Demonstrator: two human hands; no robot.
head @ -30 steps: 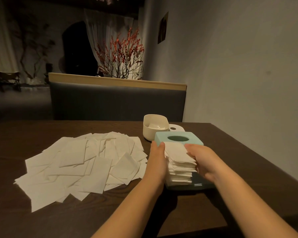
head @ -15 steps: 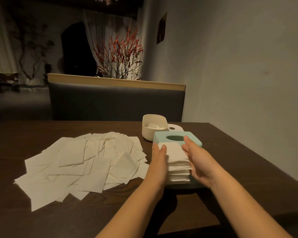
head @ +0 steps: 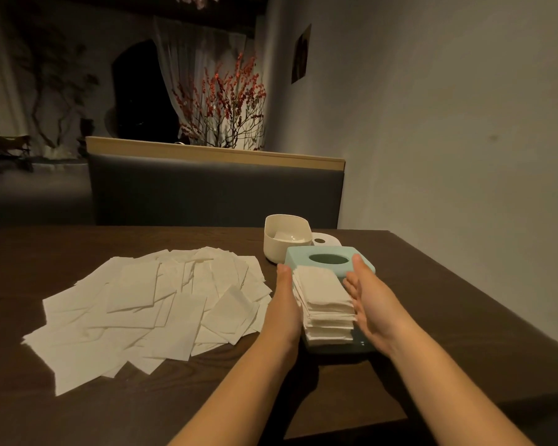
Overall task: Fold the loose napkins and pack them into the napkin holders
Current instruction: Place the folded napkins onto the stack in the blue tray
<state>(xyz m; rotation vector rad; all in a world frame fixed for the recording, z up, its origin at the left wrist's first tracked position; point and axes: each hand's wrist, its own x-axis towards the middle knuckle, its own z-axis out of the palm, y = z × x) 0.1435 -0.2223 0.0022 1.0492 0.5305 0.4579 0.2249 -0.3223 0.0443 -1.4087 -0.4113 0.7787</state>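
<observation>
Two hands flank the folded napkin stack [head: 324,300]: left hand [head: 282,304] flat against its side, right hand [head: 372,309] fingers straight, just beside it. Stack sits in a teal holder base [head: 339,347], teal lid [head: 331,260] at 12 o'clock, loose napkins [head: 149,310] on the counter [head: 448,333] at 9.

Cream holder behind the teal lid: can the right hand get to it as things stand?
Probably yes. The right hand is open beside the napkin stack, gripping nothing. The cream holder sits just past the teal lid, top open; the hand would need to pass over the lid.
</observation>
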